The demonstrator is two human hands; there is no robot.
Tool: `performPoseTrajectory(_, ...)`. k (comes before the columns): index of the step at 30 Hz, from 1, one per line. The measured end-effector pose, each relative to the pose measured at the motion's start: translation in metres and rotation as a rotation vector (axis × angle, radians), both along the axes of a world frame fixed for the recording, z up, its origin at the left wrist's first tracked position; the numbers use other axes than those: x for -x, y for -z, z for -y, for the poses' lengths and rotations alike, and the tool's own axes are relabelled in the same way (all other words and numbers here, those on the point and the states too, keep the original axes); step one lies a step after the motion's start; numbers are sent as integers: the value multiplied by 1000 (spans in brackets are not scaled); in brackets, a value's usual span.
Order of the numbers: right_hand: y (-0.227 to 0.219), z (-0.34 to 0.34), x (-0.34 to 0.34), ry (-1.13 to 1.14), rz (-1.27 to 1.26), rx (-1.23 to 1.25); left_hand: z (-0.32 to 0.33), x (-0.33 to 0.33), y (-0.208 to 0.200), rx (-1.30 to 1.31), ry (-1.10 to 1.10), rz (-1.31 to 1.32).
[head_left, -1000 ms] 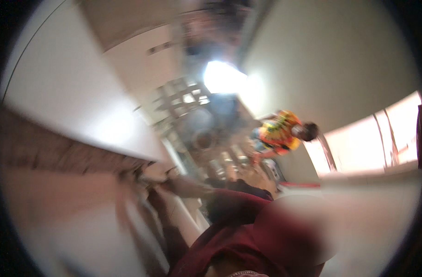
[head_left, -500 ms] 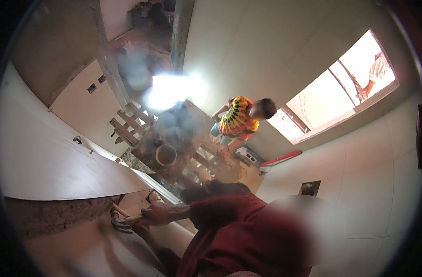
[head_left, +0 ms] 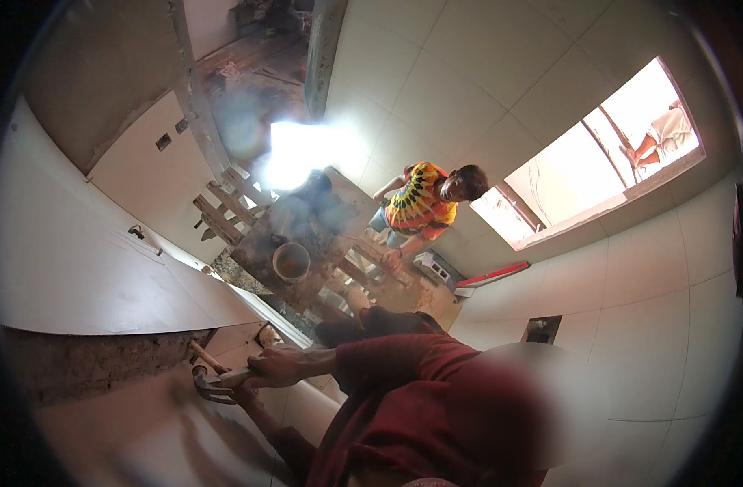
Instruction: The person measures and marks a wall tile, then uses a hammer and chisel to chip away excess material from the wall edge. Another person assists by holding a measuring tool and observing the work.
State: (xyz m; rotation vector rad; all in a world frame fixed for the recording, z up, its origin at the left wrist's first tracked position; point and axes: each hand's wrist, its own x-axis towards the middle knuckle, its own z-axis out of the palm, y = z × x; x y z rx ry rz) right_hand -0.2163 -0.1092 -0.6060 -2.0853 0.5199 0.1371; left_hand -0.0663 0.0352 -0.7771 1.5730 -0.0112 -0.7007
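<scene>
My right hand reaches out from a red sleeve and is closed on the handles of a metal pincer-like tool. The tool's head lies against a strip of rough bare mortar between two large white tiles. My left hand comes up from below to the same tool. Its fingers are in shadow under my right hand. A wooden handle sticks out just above the tool's head.
A wooden platform holding a round bucket stands behind. A person in a tie-dye shirt leans a hand on it. A red level lies under a bright window, with another person outside.
The view swung sharply and went from blurred to clear. My hands have stayed at the gap between the tiles, and the tool has barely moved in the last half second.
</scene>
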Motion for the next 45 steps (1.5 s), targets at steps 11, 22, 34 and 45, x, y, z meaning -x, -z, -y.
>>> performPoseTrajectory(11, 14, -4, -3, 10, 84, 8, 5, 7, -20, 32, -40, -39)
performPoseTrajectory(22, 17, -6, -2, 12, 115, 29, 10, 11, -28, 27, -23, 39)
performPoseTrajectory(34, -1, 4, -6, -71, -71, -69, 14, 15, -19, -110, 82, 490)
performPoseTrajectory(45, 30, -14, -5, 58, -10, 123, 23, 27, -48, -207, 131, 812)
